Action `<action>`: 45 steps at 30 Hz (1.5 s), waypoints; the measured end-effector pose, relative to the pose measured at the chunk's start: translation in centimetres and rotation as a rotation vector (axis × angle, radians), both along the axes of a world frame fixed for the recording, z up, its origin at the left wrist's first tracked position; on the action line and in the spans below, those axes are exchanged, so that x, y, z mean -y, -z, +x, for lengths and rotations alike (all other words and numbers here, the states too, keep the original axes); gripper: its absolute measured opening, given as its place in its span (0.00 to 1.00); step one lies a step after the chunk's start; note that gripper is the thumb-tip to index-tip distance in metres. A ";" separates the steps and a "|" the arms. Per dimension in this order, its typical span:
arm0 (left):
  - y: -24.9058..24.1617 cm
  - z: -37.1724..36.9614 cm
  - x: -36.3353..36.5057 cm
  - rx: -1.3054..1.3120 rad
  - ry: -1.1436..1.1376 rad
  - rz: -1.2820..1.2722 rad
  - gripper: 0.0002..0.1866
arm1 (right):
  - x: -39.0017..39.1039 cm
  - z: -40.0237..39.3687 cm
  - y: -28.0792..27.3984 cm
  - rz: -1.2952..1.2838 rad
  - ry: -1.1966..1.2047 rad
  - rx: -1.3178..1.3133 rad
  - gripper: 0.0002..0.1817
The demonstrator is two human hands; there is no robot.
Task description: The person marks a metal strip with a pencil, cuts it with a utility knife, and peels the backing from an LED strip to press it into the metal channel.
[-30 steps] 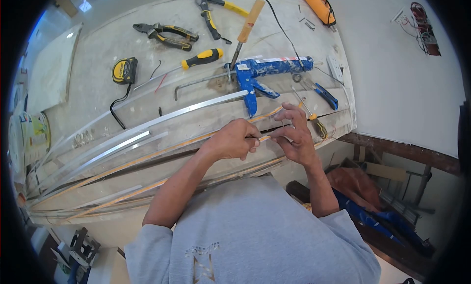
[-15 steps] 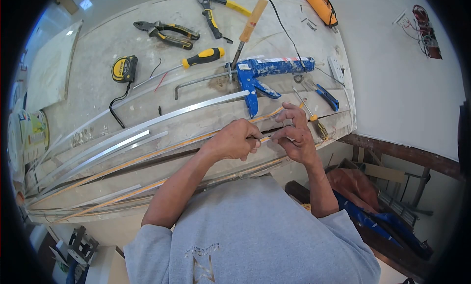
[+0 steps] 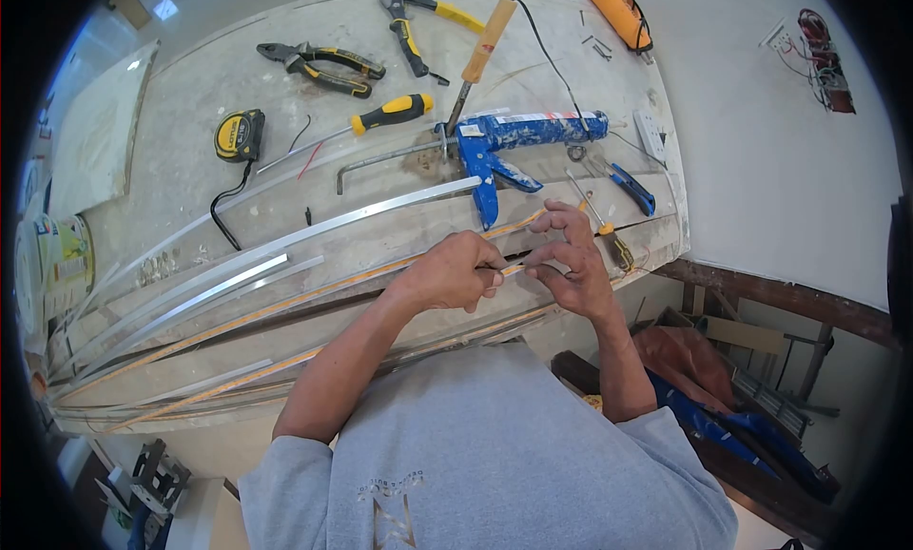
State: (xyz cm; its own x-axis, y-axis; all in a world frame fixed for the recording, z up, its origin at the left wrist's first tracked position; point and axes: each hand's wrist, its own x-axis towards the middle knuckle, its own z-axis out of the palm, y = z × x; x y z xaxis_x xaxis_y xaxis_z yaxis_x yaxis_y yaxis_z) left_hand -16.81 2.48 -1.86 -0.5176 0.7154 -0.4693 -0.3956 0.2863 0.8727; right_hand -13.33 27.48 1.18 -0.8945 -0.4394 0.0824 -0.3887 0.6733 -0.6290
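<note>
Between my two hands shows a short bit of a thin orange-and-white LED strip [image 3: 514, 270]. My left hand [image 3: 455, 272] is closed on it, with thumb and forefinger pinched. On the other side, my right hand [image 3: 573, 265] pinches its end between thumb and forefinger, the other fingers raised and bent. Another orange strip [image 3: 314, 301] runs along the bench just beyond my hands. Past it lie a shiny aluminium channel [image 3: 380, 208] and a blue caulking gun [image 3: 483, 170]. A small screwdriver [image 3: 616, 248] lies right of my right hand.
On the workbench [image 3: 257, 79] are pliers [image 3: 323, 67], cutting snips [image 3: 407, 37], a yellow-black screwdriver [image 3: 392, 113], a tape measure [image 3: 240, 135], a wooden-handled tool [image 3: 489, 42], a blue utility knife [image 3: 632, 189] and a power strip [image 3: 650, 135]. A bucket [image 3: 62, 265] stands at left.
Hardly anything differs. My hands keep their hold on the LED strip, with only a slight shift of the right fingers; the view has moved very slightly.
</note>
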 end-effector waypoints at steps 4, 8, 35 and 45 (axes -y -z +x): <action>0.2 0.0 0.0 -0.004 0.004 0.006 0.12 | 0.1 -0.2 -0.5 -0.029 0.004 0.032 0.13; 0.1 0.0 0.0 -0.008 0.008 0.004 0.12 | 0.0 -0.2 -0.3 -0.012 0.034 0.048 0.11; 0.2 0.0 0.1 0.004 -0.010 0.017 0.09 | -6.7 -1.6 -2.0 0.434 0.337 -0.157 0.25; 0.8 0.1 -0.1 0.016 -0.012 0.031 0.08 | -9.5 -0.6 1.7 0.470 0.313 -0.141 0.19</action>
